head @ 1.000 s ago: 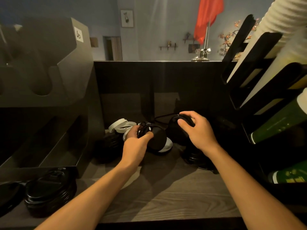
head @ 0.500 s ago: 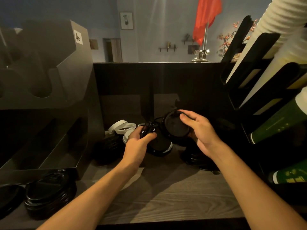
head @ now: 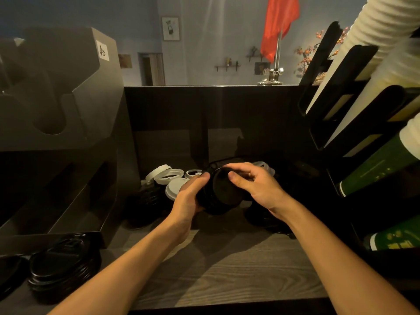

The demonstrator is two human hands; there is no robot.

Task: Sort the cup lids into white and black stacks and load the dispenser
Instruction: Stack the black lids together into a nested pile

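Note:
My left hand (head: 189, 196) grips a stack of black lids (head: 221, 193) from the left, lifted a little above the counter. My right hand (head: 254, 186) holds the same stack from the right, thumb on the top lid and fingers curled over its far rim. Loose white lids (head: 169, 175) lie behind and left of the stack, one white dome lid (head: 173, 189) right beside my left hand. More black lids (head: 145, 198) sit in shadow on the left. The dark lid dispenser (head: 56, 123) stands at the left.
A stack of black lids (head: 64, 272) rests at the front left by the dispenser's base. A black rack (head: 354, 105) with white and green cup sleeves fills the right side. The wooden counter (head: 227, 273) runs to a dark back wall.
My right hand carried a black lid leftward onto the stack in my left hand. Both hands now hold one stack, raised slightly. A white dome lid is uncovered.

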